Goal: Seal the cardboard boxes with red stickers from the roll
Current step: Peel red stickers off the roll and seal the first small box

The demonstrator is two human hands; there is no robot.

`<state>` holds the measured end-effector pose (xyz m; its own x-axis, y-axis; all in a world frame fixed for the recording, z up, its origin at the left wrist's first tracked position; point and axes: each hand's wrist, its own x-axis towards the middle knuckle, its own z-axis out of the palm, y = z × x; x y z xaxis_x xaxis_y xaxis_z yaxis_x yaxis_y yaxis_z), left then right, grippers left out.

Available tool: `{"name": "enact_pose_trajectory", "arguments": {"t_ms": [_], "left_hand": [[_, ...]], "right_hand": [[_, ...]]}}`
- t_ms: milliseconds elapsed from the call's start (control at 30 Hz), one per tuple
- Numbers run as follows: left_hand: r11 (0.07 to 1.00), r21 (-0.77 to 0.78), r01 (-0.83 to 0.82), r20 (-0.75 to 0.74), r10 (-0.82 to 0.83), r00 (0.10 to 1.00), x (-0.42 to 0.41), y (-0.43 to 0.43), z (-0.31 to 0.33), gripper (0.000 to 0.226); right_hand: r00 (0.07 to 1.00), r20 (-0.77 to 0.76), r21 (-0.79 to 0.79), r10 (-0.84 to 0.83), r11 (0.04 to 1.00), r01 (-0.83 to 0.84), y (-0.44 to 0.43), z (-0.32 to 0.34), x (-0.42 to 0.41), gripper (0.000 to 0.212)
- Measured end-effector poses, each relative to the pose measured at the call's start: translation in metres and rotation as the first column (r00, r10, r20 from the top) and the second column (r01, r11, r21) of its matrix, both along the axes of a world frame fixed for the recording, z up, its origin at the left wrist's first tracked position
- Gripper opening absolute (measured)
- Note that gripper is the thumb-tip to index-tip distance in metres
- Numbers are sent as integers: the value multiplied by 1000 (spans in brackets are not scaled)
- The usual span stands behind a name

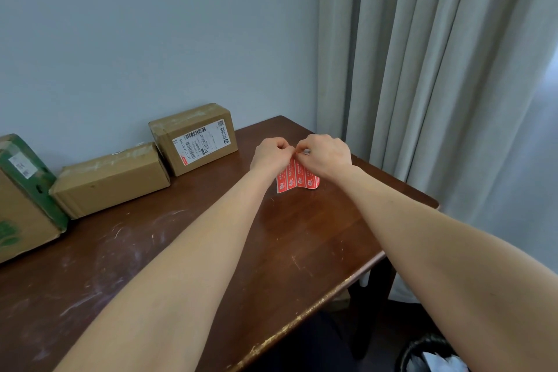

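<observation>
Left hand [270,154] and right hand [326,154] together, fingers curled, both pinching top edge of red sticker strip [297,180] above table [271,251]. Three boxes [193,139] by wall.

A dark brown wooden table [302,251], scratched and worn at its near edge, lies beneath the grip. A plain pale blue-grey wall [151,39] stands behind the grip. Grey pleated curtains [437,69] hang to its right, lit by daylight from the far right.
</observation>
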<state>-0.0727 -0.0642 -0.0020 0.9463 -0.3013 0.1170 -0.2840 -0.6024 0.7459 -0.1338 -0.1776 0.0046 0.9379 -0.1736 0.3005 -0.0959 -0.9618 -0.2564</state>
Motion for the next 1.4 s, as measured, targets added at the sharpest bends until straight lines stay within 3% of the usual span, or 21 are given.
{"name": "enact_pose_trajectory", "arguments": {"t_ms": [100,300,433,867,1400], "left_hand": [[999,36,29,18,-30,999,0,2,2,17],[959,256,121,214,-178,961,1,15,10,4],[931,356,79,323,-202,925,-3,17,17,7],[921,386,45,370,-199,908,-5,16,17,11],[896,442,42,608,-334,720,-10,19,0,16]], "right_hand": [[1000,-9,18,-2,1000,2,-3,1,0,30],[997,-78,60,16,998,-11,-8,6,1,29],[996,-86,50,13,999,-9,-7,8,0,30],[991,-128,35,33,999,-29,-4,11,-3,33],[994,-104,119,19,993,-6,-6,6,2,34]]}}
